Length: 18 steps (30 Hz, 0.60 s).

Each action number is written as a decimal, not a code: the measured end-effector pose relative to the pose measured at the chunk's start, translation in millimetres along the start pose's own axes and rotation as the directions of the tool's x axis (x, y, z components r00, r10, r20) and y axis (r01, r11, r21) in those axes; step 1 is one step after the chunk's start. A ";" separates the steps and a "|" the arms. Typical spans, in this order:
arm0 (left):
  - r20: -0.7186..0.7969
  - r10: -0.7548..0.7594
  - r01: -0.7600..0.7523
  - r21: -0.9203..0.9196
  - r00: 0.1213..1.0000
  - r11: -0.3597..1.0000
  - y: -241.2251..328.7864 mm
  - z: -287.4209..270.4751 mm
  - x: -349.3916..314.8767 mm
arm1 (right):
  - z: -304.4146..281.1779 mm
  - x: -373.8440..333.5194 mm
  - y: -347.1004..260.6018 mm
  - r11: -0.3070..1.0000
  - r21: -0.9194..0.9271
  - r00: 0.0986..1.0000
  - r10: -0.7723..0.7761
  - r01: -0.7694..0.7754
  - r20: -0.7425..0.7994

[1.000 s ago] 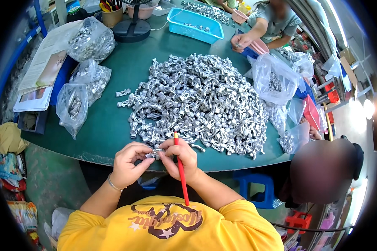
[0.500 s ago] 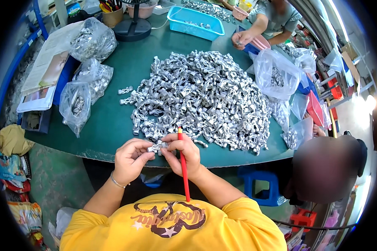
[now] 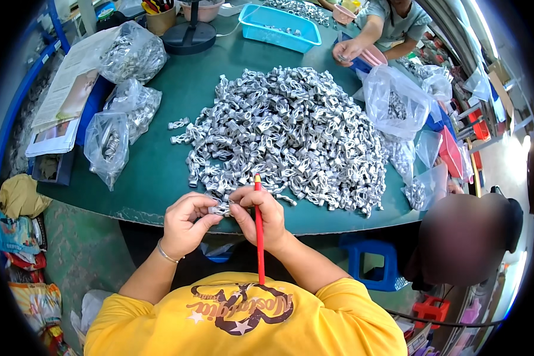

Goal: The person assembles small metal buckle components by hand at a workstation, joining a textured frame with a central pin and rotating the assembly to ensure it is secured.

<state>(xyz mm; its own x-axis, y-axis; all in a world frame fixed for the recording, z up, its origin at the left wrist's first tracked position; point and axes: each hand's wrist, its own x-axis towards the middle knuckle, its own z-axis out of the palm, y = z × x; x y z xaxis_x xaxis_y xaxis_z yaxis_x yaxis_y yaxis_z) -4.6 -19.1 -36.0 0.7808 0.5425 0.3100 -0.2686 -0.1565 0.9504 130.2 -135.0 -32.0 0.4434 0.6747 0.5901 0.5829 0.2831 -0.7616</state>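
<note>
My left hand (image 3: 184, 224) pinches a small silvery metal fitting (image 3: 219, 210) with looped and ridged parts, just off the table's near edge. The fingers of my right hand (image 3: 270, 221) close in on the fitting from the other side. A long red pencil-like stick (image 3: 260, 240) with a yellowish tip is held in that hand, passing between its fingers and pointing up toward the pile. My fingers cover part of the fitting. Right beyond both hands spreads a large heap of similar metal fittings (image 3: 291, 136).
Clear bags of parts (image 3: 133, 53) lie left beside papers (image 3: 65, 95). A blue basket (image 3: 279, 29) and black round stand base (image 3: 188, 39) are at the back. Across the table a person's hand (image 3: 347, 50) holds something small. Another person sits right, near a blue stool (image 3: 371, 261).
My right fingers have moved slightly left over the fitting, covering more of it. The red stick has shifted a little with them. The person opposite has raised their head slightly.
</note>
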 end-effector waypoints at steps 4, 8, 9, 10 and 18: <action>-0.040 -0.037 0.034 -0.078 0.999 0.996 -1.8 0.7 -0.2 | -3.2 1.9 -1.5 0.997 0.068 0.998 -0.048 0.046 0.035; -0.055 -0.092 0.087 -0.085 0.994 0.993 0.4 -1.9 -4.2 | -0.3 2.7 -2.0 0.995 0.024 0.994 -0.102 0.101 0.042; -0.066 -0.096 0.091 -0.075 0.993 0.993 0.9 -0.8 -2.1 | -1.1 4.4 1.1 0.994 0.010 0.993 -0.113 0.113 0.030; -0.077 -0.138 0.128 -0.122 0.987 0.984 -1.7 -0.8 -3.9 | -0.8 2.4 2.6 0.997 -0.001 0.996 -0.080 0.080 0.039; -0.058 -0.101 0.094 -0.110 0.993 0.990 -2.2 -3.2 -3.7 | 4.0 -7.1 6.6 0.945 0.304 0.992 0.122 -0.121 0.016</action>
<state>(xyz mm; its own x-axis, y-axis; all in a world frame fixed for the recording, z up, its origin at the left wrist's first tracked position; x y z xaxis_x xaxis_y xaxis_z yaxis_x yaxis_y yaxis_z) -8.7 -18.1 -39.4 0.7696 0.6028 0.2107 -0.2544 -0.0133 0.9670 128.1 -135.2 -42.3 0.5006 0.7149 0.4882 0.2902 0.3928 -0.8726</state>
